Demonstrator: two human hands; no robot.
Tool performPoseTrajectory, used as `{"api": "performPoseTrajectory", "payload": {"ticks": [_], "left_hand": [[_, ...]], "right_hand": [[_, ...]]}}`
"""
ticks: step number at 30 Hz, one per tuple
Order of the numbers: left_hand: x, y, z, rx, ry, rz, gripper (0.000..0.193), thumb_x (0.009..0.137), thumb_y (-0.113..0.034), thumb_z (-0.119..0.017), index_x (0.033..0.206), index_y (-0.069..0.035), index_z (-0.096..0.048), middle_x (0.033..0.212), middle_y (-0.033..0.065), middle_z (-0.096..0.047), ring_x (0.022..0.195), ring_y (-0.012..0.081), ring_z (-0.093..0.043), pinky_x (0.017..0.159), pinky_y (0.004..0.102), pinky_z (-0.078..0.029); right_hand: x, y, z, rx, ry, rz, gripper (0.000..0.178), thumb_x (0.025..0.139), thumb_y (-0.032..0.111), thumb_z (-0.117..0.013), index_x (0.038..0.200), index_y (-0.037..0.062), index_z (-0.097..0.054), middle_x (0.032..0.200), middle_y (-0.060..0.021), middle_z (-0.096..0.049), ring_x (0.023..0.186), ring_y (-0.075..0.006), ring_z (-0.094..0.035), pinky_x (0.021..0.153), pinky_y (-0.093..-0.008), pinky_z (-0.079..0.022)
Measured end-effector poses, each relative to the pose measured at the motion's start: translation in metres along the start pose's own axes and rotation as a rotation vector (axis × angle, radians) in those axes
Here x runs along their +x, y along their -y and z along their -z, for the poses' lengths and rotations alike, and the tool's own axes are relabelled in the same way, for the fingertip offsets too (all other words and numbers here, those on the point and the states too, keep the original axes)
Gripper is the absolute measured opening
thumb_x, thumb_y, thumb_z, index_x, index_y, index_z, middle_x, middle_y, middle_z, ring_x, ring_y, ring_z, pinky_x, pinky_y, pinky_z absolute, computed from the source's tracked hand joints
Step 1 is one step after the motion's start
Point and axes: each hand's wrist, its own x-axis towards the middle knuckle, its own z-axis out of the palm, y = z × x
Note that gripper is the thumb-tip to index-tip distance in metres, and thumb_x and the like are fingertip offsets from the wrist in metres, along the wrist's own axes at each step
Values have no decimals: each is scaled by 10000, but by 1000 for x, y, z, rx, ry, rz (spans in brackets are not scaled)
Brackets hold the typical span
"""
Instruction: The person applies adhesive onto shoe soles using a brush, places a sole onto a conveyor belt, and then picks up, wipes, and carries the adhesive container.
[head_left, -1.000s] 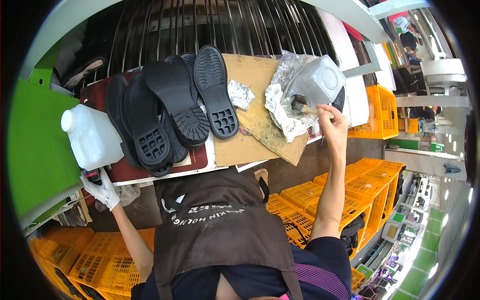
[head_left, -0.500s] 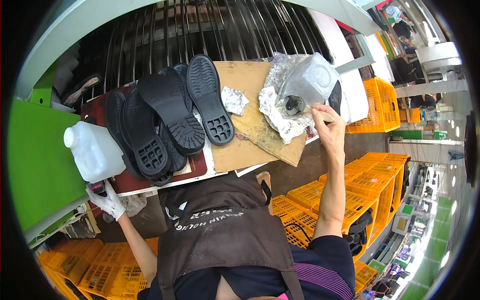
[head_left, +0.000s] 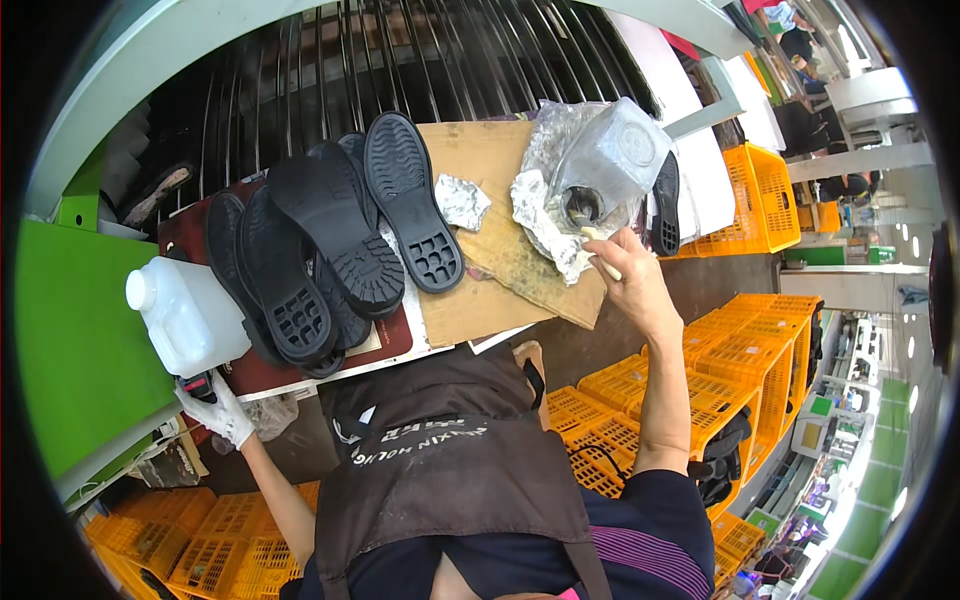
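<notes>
My right hand [head_left: 638,285] is closed on a pale-handled brush [head_left: 606,262], just below the mouth of a clear plastic container [head_left: 622,150]. The container lies tilted, with dark residue inside, on crumpled plastic and white-silver wrapping [head_left: 540,222]. At the left edge of the table, my white-gloved left hand [head_left: 218,412] is closed around a small black and red thing [head_left: 200,386], mostly hidden by the hand. A white jug [head_left: 192,318] stands just beyond it. Several black shoe soles [head_left: 330,225] are heaped between the jug and a brown cardboard sheet [head_left: 480,305].
Another black sole [head_left: 666,205] lies right of the container. Metal rollers [head_left: 410,60] run behind the table. A green panel [head_left: 85,330] borders the left. Orange crates [head_left: 740,350] stand at the right and lower left [head_left: 240,540]. People work far off at the upper right.
My right hand and the brush have moved down and left, out from the container's mouth. My left hand keeps its hold with little movement.
</notes>
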Motion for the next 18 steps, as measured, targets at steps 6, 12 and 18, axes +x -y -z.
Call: {"api": "performPoseTrajectory", "payload": {"ticks": [6,12,18], "left_hand": [[1,-3,-1,-20,-11,21,681,804,-232,-747,1324,61,-420,1318,262,-468,1198,380,-468,1033,457,-355],[-2,0,-1,5,4,52,683,791,-219,-756,1324,55,-429,1317,263,-470,1197,380,-473,1024,459,-366],[-1,-2,-1,-9,-17,44,708,783,-234,-757,1335,52,-418,1286,224,-507,1170,358,-482,1004,453,-369]], "right_hand": [[5,5,21,114,53,-16,169,825,44,-664,992,69,-658,800,-110,-512,744,-280,-549,681,-363,-448],[9,8,31,163,1,-39,141,824,44,-670,965,53,-661,749,-101,-539,674,-256,-542,631,-333,-438],[14,10,9,-13,-109,-22,147,826,37,-669,966,60,-632,763,-117,-553,680,-279,-566,620,-359,-459]]}}
